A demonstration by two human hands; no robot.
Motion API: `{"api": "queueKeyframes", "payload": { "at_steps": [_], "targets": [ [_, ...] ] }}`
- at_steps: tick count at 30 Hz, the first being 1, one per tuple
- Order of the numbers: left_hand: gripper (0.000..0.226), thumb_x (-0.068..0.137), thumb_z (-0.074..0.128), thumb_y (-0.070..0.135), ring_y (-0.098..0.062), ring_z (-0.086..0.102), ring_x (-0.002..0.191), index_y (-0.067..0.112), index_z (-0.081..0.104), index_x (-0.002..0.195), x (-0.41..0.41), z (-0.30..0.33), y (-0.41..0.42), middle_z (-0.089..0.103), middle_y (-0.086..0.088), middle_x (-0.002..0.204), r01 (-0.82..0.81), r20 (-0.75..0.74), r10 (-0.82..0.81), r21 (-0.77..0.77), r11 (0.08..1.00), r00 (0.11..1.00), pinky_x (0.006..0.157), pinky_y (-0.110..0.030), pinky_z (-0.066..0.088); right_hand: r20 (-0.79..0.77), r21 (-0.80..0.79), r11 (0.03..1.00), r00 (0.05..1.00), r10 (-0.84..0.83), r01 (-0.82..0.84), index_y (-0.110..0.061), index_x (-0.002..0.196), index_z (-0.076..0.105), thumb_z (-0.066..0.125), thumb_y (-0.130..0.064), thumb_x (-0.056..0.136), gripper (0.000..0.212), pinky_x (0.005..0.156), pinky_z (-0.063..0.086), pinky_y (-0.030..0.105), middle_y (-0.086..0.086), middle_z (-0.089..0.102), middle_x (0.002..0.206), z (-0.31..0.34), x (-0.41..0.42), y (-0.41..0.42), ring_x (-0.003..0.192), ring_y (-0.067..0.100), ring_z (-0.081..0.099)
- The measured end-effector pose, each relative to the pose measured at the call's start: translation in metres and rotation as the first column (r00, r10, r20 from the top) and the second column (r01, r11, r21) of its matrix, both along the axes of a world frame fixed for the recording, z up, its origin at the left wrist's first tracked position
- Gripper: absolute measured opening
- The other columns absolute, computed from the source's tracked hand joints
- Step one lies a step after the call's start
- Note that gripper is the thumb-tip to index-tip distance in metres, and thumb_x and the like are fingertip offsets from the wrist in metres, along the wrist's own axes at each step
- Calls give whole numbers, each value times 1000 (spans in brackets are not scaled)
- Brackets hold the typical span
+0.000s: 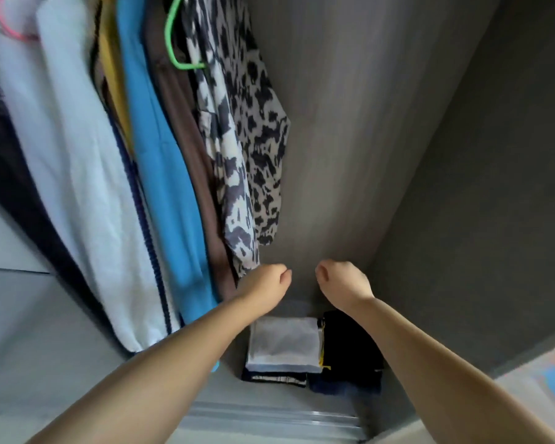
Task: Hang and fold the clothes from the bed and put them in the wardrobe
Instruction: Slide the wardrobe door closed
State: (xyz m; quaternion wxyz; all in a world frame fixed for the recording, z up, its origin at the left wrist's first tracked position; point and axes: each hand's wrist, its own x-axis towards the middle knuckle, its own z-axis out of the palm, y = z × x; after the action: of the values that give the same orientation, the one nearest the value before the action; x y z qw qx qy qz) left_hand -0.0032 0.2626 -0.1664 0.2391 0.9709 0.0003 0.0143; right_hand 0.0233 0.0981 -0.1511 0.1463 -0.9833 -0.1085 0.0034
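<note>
I look into the wardrobe (350,123). A black-and-white patterned garment (237,139) hangs on a green hanger (170,43), the rightmost on the rail. Beside it hang a brown garment (186,139), a blue one (161,155) and a white one (77,155). My left hand (266,280) is stretched out with curled fingers right at the patterned garment's lower hem, and nothing shows in its grasp. My right hand (340,280) is a short gap to its right, fingers curled too, holding nothing. Below them lie a folded grey-white pile (284,342) and a folded black pile (350,341).
The wardrobe's grey side wall (478,187) closes off the right. A metal sliding-door track (269,418) runs along the bottom front. A dark garment (20,187) and a pink hanger (13,30) are at the far left. Colourful fabric (545,379) shows at the lower right.
</note>
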Motion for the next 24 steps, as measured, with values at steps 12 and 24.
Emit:
{"api": "queueKeyframes", "payload": {
  "at_steps": [12, 24],
  "targets": [
    [27, 100, 39, 29, -28, 55, 73, 17, 51, 79, -96, 126, 97, 59, -8, 77, -103, 261, 100, 1, 995, 960, 58, -32, 33, 403, 98, 931, 869, 287, -352, -10, 85, 59, 42, -21, 95, 23, 55, 40, 35, 7, 63, 74, 126, -66, 141, 68, 32, 56],
    [34, 90, 52, 7, -25, 48, 111, 6, 47, 124, -130, 190, 226, 47, -10, 124, -471, 584, 646, -446, 761, 492, 84, -38, 46, 566, 281, 654, 671, 479, -703, -18, 140, 39, 44, -29, 99, 42, 77, 48, 33, 6, 53, 131, 237, -82, 310, 102, 24, 60]
  ]
}}
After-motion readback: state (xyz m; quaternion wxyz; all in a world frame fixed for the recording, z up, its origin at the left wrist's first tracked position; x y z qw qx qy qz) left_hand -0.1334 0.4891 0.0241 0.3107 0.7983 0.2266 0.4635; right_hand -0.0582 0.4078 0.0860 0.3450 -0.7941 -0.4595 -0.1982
